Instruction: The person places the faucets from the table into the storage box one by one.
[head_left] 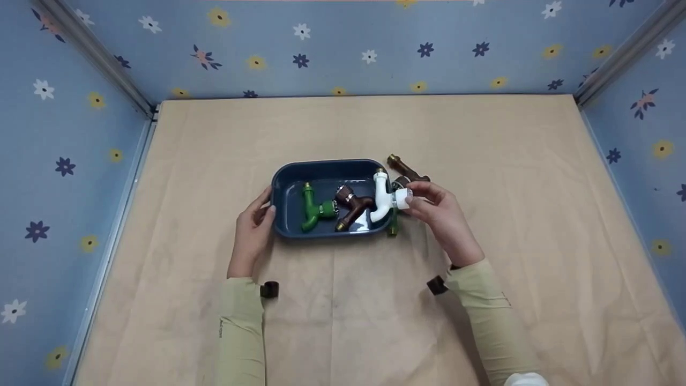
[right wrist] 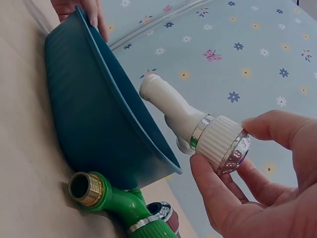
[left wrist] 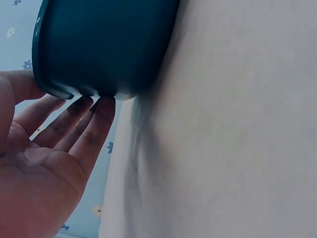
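My right hand (head_left: 439, 214) pinches the ribbed handle of a white tap (head_left: 381, 198) between thumb and fingers. The tap overlaps the right end of a dark blue plastic tub (head_left: 327, 236) in the head view; its white body shows beside the rim in the right wrist view. A green tap (head_left: 316, 209) and a brown tap (head_left: 355, 206) lie inside the tub. At the tub's left end, my left hand (head_left: 252, 230) holds the rim, with fingertips (left wrist: 101, 109) on the outer wall.
Just right of the tub lie another brown tap (head_left: 410, 170) and another green tap (right wrist: 124, 203), partly hidden by the right hand and white tap. A beige cloth (head_left: 332, 311) covers the table. Blue flowered walls (head_left: 348, 48) stand at the back and sides.
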The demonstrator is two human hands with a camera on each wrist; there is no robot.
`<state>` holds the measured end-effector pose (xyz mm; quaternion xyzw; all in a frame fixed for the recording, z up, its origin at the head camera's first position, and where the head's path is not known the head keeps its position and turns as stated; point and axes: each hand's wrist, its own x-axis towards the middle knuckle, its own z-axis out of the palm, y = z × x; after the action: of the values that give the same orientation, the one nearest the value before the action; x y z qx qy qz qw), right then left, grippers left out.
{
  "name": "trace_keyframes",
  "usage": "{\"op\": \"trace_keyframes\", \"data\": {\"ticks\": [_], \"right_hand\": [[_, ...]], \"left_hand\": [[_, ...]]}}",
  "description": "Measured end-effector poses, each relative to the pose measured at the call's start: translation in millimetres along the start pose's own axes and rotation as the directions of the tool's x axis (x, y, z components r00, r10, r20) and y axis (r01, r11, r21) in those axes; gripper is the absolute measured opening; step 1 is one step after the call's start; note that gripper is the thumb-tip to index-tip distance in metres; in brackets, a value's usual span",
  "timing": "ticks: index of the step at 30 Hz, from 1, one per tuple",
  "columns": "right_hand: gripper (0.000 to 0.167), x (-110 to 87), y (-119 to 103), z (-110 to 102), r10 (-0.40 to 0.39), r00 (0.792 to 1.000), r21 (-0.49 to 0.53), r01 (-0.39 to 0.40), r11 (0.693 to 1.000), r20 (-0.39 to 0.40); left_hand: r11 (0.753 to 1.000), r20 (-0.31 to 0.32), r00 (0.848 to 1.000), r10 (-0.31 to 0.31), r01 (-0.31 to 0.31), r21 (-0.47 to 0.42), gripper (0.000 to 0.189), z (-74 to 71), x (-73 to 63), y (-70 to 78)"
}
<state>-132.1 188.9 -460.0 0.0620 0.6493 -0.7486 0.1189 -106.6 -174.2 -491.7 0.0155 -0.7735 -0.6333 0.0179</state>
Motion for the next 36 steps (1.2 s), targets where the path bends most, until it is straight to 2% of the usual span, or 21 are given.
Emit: {"op": "trace_keyframes", "data": {"ticks": [9, 20, 36], "right_hand": [[0.032, 4.9, 3.6, 8.8, -0.009, 1.0, 0.049, 0.008, 0.999, 0.022], [0.032, 7.1, 5.9, 21.0, -0.02, 0.999, 0.045, 0.018, 0.999, 0.041], [0.035, 11.6, 9.1, 36.5, -0.012, 0.999, 0.008, 0.012, 1.0, 0.049]], "left_hand": [[1.0, -0.01, 1.0, 0.006, -0.006, 0.001, 0.044, 0.6, 0.1, 0.8], [0.999, 0.0, 0.999, 0.033, -0.033, -0.029, 0.044, -1.0, 0.8, -4.4], [0.998, -0.002, 0.999, 0.037, -0.037, -0.044, 0.045, -1.2, 1.6, -6.5]]}}
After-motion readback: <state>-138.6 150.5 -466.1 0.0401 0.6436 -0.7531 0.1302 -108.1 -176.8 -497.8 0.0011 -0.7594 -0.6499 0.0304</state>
